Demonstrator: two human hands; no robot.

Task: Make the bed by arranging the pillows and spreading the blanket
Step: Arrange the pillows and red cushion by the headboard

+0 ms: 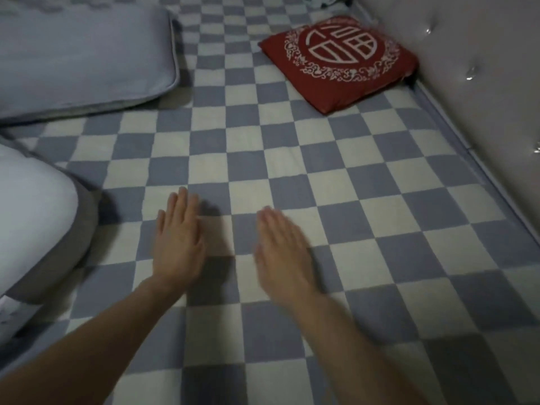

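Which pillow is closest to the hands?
The white pillow with the grey edge, at the left side of the bed, just beside the left hand. The grey-blue pillow and the red cushion lie farther up the checked sheet.

The only sign I can read is on the red cushion [340, 61]: a large white Chinese character, 福, set inside a white ring of scrollwork. Nothing else bears text.

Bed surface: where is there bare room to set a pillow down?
Widest bare checkered sheet lies between the hands and the red cushion, out to the headboard. A narrower strip runs between the grey pillow and the cushion. The left is crowded: white pillow beside the left hand.
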